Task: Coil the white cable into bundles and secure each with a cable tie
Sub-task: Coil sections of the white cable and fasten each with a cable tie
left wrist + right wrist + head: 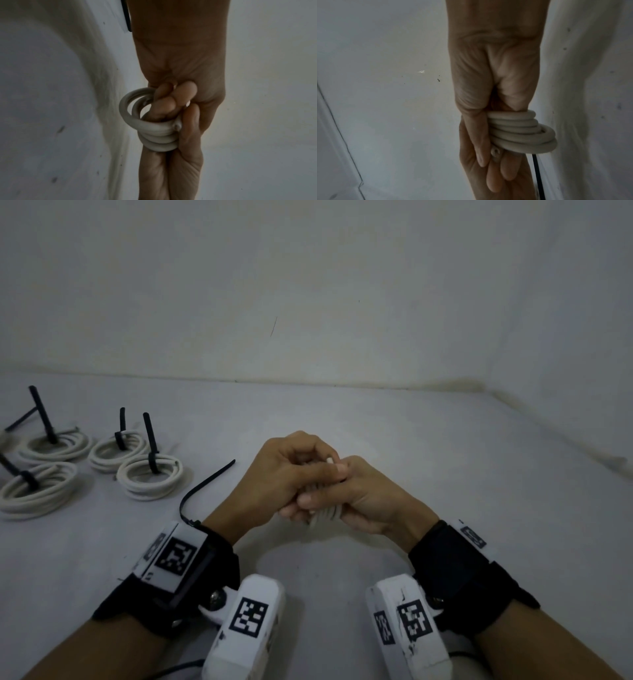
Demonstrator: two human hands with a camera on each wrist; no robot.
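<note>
Above the worktop (376, 440) we clench both hands, left (291, 470) and right (363, 494), round the coil (154, 135), so reaching for the loose tie (205, 484) beside our left wrist risks slackening our fingers and letting the springy turns spring apart.

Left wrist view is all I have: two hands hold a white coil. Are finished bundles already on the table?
Observer: Yes. The head view shows four tied bundles on the table, left of the left hand.
Operator: Is a spare tie ready?
Observer: One loose black cable tie lies beside the left wrist.
Operator: Is any tie on the held coil?
Observer: No. The right wrist view shows the coil on its other side, under the right hand, with no tie.
</note>
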